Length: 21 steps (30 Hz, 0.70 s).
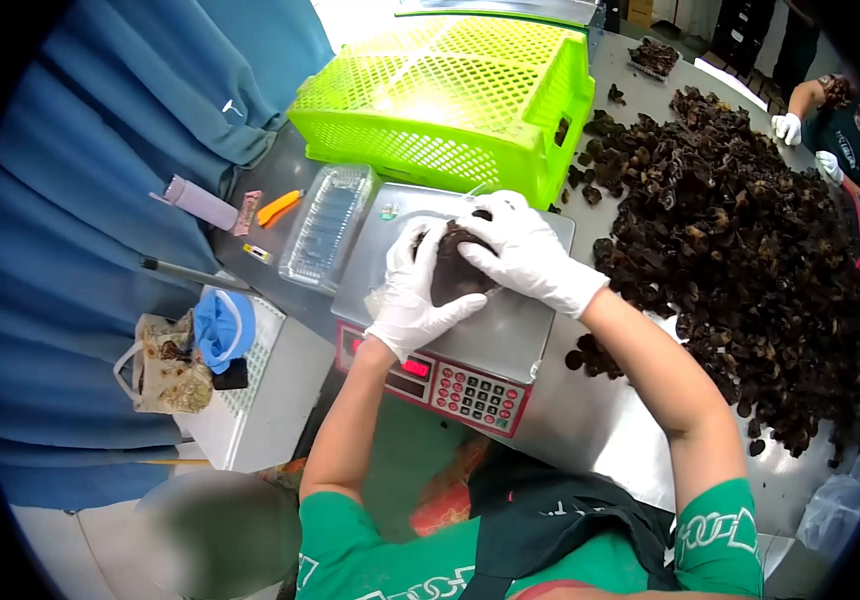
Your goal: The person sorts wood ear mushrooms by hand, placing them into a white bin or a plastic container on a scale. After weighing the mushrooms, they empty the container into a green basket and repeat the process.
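Observation:
On the steel pan of a digital scale (pixel 480 320), a clump of dark wood ear mushrooms (pixel 458 268) lies between my two gloved hands. My left hand (pixel 418 290) curves round its left and near side, thumb stretched toward the right. From the upper right, my right hand (pixel 525 245) presses over the clump with bent fingers. Bits of clear plastic show at the edges under my hands, but its shape is mostly hidden. A clear plastic tray (pixel 328 225) stands left of the pan. The scale's red display is lit, its digits too blurred to read.
A lime-green crate (pixel 420 140) stands behind the scale. A large heap of wood ear mushrooms (pixel 730 260) covers the table's right side. At left are a lilac bottle (pixel 200 203), an orange-handled cutter (pixel 279 208) and a blue cap (pixel 223 328). Another person's gloved hand (pixel 788 128) rests beyond the heap.

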Each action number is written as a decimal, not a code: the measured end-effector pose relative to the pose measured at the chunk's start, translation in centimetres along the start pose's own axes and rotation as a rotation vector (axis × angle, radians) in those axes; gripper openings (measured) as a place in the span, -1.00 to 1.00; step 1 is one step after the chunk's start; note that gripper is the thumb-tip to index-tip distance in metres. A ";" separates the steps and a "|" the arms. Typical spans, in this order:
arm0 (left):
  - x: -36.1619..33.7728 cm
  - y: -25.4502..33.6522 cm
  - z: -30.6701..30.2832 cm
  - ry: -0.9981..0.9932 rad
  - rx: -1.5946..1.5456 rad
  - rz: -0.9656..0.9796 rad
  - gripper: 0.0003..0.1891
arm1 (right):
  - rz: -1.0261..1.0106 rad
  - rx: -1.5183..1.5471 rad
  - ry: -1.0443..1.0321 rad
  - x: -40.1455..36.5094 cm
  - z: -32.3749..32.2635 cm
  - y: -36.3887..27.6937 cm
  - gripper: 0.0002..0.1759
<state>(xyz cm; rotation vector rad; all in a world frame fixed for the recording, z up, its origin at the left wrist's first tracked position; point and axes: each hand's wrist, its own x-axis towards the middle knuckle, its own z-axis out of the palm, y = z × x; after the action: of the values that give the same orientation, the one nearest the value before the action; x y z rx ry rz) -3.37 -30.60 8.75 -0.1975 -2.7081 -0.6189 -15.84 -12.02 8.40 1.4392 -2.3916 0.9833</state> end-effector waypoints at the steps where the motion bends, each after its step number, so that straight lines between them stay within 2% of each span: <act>1: 0.3 1.7 0.4 -0.032 -0.082 0.016 0.10 | 0.029 -0.019 -0.016 -1.4 -1.7 0.4 -0.53; 2: 0.8 2.8 0.2 -0.064 -0.145 0.034 0.11 | 0.050 -0.027 -0.018 -2.1 -3.0 0.7 -0.50; 3: 1.2 3.2 0.3 -0.030 -0.299 0.041 0.12 | 0.048 -0.038 -0.010 -2.7 -3.5 1.3 -0.35; 4: 1.8 4.0 -0.6 -0.028 -0.221 0.062 0.20 | 0.109 -0.023 -0.007 -3.1 -3.9 1.6 -0.31; 6: 1.1 3.6 -0.2 0.046 -0.073 0.030 0.22 | 0.222 0.063 0.034 -3.4 -4.4 1.9 -0.31; 8: 0.8 3.2 -0.5 0.069 -0.059 0.046 0.24 | 0.281 0.161 0.016 -3.0 -4.8 2.6 -0.48; 10: 0.3 3.1 -0.9 0.099 -0.088 0.047 0.25 | 0.310 0.347 -0.015 -2.3 -5.5 3.2 -0.55; 11: -0.2 3.3 -1.4 0.069 -0.106 -0.006 0.19 | 0.307 0.429 0.053 -2.7 -5.8 3.3 -0.57; 12: -0.7 2.8 -1.4 0.084 -0.171 -0.028 0.16 | 0.441 0.667 0.150 -2.9 -5.7 3.0 -0.56; 14: -1.7 1.3 -1.1 0.112 -0.300 -0.071 0.10 | 0.604 0.892 0.147 -3.3 -7.0 3.5 -0.58; 15: -2.0 1.1 -1.4 0.097 -0.377 -0.127 0.00 | 0.536 0.879 0.191 -3.7 -7.7 3.7 -0.64; 17: -2.2 1.5 -2.0 0.141 -0.680 -0.298 -0.15 | 0.531 0.797 0.212 -5.8 -9.4 4.1 -0.65; 19: -2.3 1.5 -2.7 0.236 -0.601 -0.384 -0.32 | 0.530 0.636 0.223 -8.8 -10.7 4.8 -0.67; 21: -2.2 0.5 -3.0 0.296 -0.544 -0.409 -0.35 | 0.538 0.514 0.238 -12.7 -11.3 6.6 -0.69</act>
<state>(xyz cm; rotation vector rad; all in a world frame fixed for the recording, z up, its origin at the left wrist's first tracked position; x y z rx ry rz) -0.29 -31.58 10.71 0.3027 -2.2485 -1.3773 -16.76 6.21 8.18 0.7089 -2.4923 1.8831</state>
